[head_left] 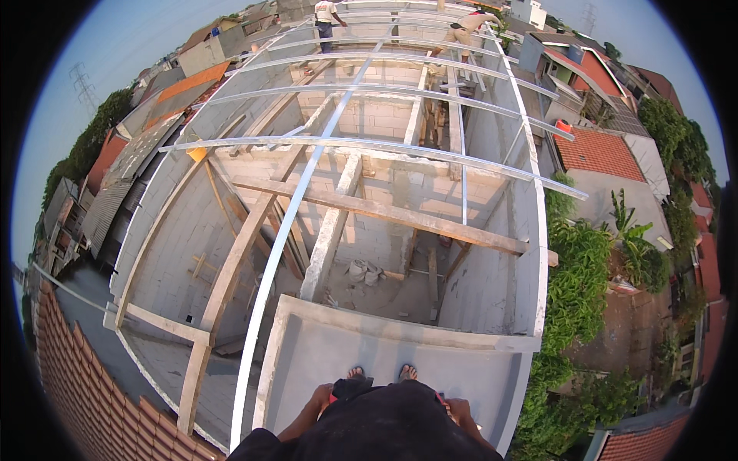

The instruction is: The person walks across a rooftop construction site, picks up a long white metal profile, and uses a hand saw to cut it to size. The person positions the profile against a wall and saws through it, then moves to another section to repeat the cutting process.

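Block walls (pixel 377 119), grey slab (pixel 453 369), tiled roofs (pixel 600 156), blue sky (pixel 127 61)

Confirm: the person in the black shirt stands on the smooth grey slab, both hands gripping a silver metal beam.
No: the head view shows the left hand and the right hand beside the black shirt, not on a silver metal beam. The smooth grey slab underfoot is right.

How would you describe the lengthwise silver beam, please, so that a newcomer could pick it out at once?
Find the roofless building, then the grey ledge at bottom centre. Left of that ledge, the silver beam runs from the picture's lower edge toward the building's far end. Unlike the wooden beams, it is pale metal; unlike the metal crossbars, it runs lengthwise.
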A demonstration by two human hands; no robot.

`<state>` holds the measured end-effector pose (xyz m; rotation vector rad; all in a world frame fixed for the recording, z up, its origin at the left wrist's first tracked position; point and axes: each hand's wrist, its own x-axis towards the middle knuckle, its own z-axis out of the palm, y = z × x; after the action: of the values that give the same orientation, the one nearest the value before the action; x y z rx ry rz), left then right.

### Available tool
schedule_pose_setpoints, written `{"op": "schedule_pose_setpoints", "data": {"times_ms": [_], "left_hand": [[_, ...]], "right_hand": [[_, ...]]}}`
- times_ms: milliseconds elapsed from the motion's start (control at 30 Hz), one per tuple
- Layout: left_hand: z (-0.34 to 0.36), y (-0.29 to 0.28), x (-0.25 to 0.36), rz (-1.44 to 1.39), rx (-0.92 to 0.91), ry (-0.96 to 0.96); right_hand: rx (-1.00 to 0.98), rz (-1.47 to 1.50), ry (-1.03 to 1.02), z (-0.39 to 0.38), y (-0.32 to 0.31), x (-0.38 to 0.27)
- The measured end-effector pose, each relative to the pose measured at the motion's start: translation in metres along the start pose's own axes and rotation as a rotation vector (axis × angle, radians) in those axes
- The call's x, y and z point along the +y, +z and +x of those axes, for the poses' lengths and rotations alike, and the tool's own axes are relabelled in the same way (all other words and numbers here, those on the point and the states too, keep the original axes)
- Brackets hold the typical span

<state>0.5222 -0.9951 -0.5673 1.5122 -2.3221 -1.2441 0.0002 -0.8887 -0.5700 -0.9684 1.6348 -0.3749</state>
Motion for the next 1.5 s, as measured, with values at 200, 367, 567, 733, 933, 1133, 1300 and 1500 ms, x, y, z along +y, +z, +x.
{"op": "schedule_pose_setpoints", "data": {"times_ms": [200, 367, 567, 733, 933, 1133, 1300, 1500], "left_hand": [[-0.077, -0.019, 0.142, -0.639, -0.109, -0.858], [-0.161, -0.018, 0.194, -1.036, -0.313, -0.867], [-0.169, -0.024, 0.195, -1.122, -0.223, -0.870], [-0.208, -0.031, 0.181, -1.142, -0.160, -0.834], [-0.243, -0.021, 0.178, -1.206, -0.130, -0.854], [-0.260, -0.039, 0.167, -1.245, -0.092, -0.909], [-0.244, -0.075, 0.148, -1.240, -0.050, -0.896], [-0.223, -0.099, 0.133, -1.221, -0.032, -0.907]], "right_hand": [[-0.181, -0.993, -0.362, -0.013, -0.080, 0.081], [0.152, 0.147, 0.316, 0.028, -0.116, 0.070], [0.180, 0.225, 0.264, 0.070, -0.102, -0.044], [0.121, 0.113, 0.163, 0.084, -0.039, -0.111], [-0.021, -0.046, 0.195, 0.050, 0.024, -0.150], [-0.234, -0.653, -0.174, 0.041, 0.038, -0.097], [-0.350, -0.703, -0.039, 0.101, 0.020, -0.046], [0.010, 0.029, 0.253, 0.195, 0.036, -0.218]]}}
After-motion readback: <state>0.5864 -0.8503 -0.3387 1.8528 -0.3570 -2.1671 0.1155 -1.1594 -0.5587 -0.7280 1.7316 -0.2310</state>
